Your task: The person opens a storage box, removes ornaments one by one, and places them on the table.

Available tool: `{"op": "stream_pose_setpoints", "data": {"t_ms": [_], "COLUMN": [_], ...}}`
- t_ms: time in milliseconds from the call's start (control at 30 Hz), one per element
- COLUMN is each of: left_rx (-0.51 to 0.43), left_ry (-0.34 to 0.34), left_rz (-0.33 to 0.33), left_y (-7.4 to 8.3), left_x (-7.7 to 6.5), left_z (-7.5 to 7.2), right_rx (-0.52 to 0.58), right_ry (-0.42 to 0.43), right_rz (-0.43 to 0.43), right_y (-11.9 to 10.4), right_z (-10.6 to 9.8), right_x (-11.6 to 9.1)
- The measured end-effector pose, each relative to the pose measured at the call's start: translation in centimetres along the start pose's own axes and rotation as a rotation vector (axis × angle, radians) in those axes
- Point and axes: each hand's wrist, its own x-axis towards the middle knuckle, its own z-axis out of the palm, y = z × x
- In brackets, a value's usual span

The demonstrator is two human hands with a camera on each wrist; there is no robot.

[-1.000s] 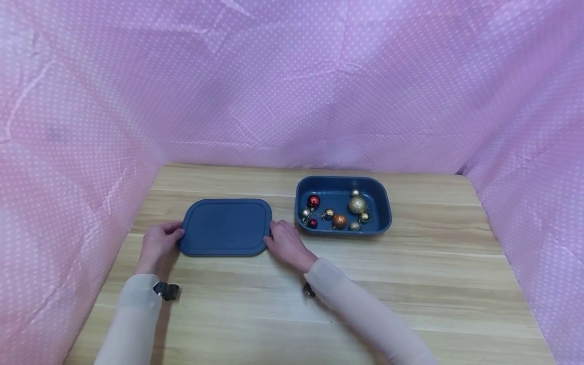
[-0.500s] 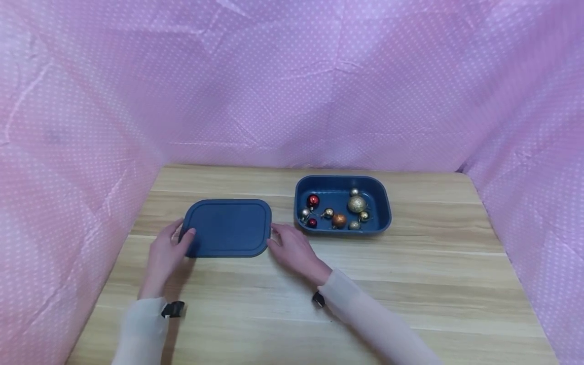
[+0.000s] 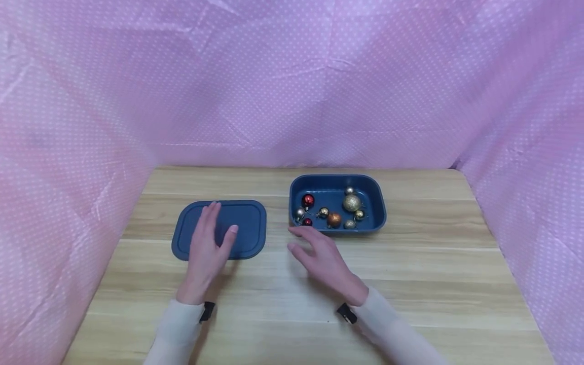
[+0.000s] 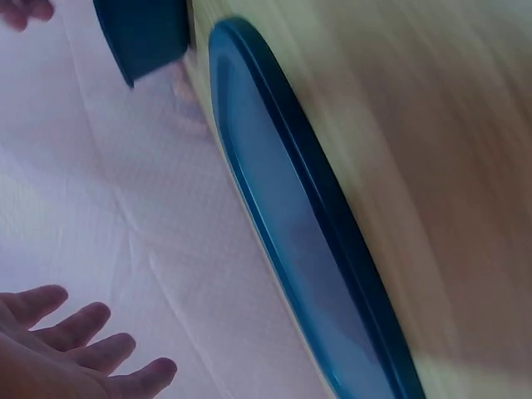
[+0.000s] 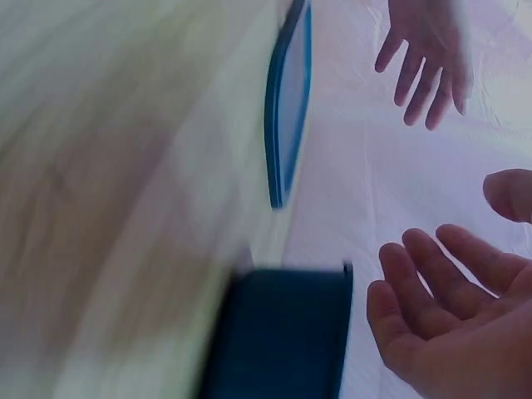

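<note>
"Were the hands holding anything, there at the ends of the pale sleeves (image 3: 175,324)?"

"No. The left hand (image 3: 207,248) hung above the lid with its fingers extended, touching nothing. The right hand (image 3: 324,258) was empty too, fingers slightly bent, near the box's near left corner but apart from it."

"How was that best done?"

"As I judged it, by keeping both hands loose and raised, so the left didn't nudge the lid and the right fingertips didn't bump the rim. A knock would probably have set the contents rolling."

"And the lid?"

"A flat, dark-blue, rounded rectangular lid (image 3: 248,223), plastic by its look, lying on the wood-grain tabletop (image 3: 274,314) to the person's left. Its long axis ran left to right, its short ends facing the sides."

"Beyond it?"

"A deep, dark-blue, rounded rectangular box (image 3: 376,197), right of the lid and slightly farther off. Its mouth faced up, its long axis roughly parallel to the lid's. Shiny round red, gold and orange baubles (image 3: 352,203) lay scattered inside. Behind everything hung pink, white-dotted cloth (image 3: 319,101)."
</note>
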Motion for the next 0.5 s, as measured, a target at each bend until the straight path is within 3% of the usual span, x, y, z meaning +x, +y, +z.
{"op": "stream_pose_setpoints", "data": {"t_ms": [167, 500], "left_rx": [0.009, 0.123], "left_ry": [-0.021, -0.132], "left_rz": [0.092, 0.195], "left_y": [1.4, 4.2], "left_x": [0.6, 1.8], "left_z": [2.0, 5.7], "right_rx": [-0.029, -0.166], "right_ry": [0.090, 0.259], "right_rz": [-0.073, -0.223], "right_y": [0.9, 4.2], "right_z": [-2.4, -6.7], "right_x": [-1.0, -1.6]}}
